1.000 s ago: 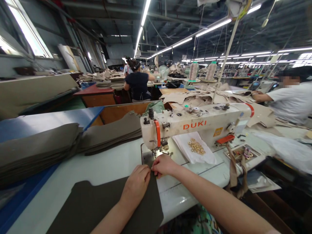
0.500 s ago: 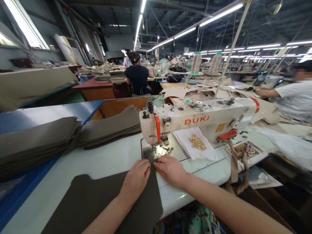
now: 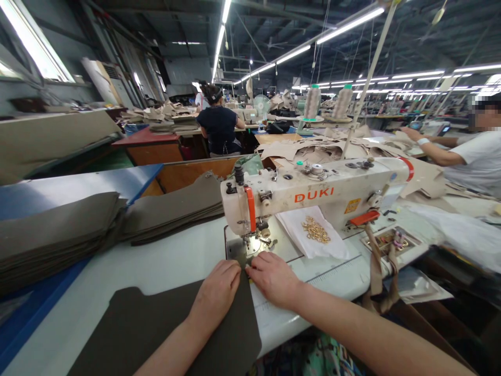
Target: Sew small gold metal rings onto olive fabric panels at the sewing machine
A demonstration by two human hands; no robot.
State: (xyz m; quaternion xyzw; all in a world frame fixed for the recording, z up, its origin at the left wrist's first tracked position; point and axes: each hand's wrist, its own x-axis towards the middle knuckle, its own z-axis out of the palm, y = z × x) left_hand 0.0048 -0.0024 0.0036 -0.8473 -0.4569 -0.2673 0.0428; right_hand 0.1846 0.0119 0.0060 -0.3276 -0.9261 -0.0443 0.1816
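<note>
A dark olive-grey fabric panel [image 3: 164,318] lies flat on the pale sewing table, its narrow upper corner reaching toward the lit needle area of a white sewing machine [image 3: 313,196]. My left hand [image 3: 219,287] is closed on the panel near that corner, its fingers curled at the edge. Just to the right, my right hand [image 3: 272,277] has its fingertips pinched together at the same edge, close in front of the presser foot [image 3: 252,245]. The fingertips of both hands nearly meet. Whatever small piece may sit between them is hidden.
Stacks of matching panels [image 3: 176,206] lie left of the machine. A white sheet with gold-coloured rings [image 3: 315,230] rests under the machine arm. A small tray [image 3: 393,240] and hanging tan straps [image 3: 376,261] are at the right. Co-workers [image 3: 219,122] sit beyond.
Both hands stay almost in place at the panel's edge. The view has shifted slightly. At the right, a co-worker's arms have moved, with both hands now reaching forward.
</note>
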